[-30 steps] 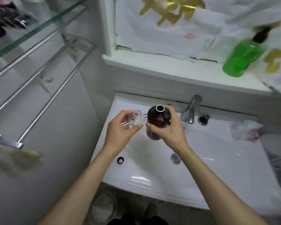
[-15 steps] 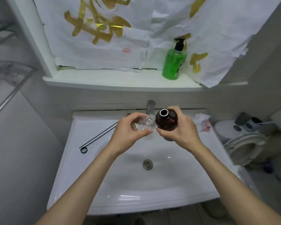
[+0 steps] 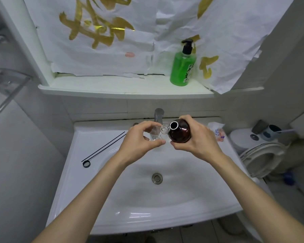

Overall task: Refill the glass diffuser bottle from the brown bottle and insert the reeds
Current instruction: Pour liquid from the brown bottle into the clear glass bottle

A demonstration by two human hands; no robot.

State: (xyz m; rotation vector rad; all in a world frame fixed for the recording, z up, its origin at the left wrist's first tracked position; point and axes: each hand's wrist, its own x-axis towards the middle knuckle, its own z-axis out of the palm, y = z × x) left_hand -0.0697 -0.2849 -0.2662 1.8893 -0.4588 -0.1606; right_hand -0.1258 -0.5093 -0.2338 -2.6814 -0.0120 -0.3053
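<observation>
Soft, even overhead light is filling the bathroom. Glare is streaking along the white sink (image 3: 130,214) rim at 6 o'clock, and faint shadows are pooling around the drain (image 3: 157,178). Wide-angle distortion is bending the edges; corners are looking soft.

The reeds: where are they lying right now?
In the head view, the reeds lie on the sink's left rim, beside a small black ring, left of the left hand.

A white sink (image 3: 88,172) with a metal drain (image 3: 157,178) and tap (image 3: 159,115); a green soap dispenser (image 3: 182,67) stands on the shelf (image 3: 112,88) above.
</observation>
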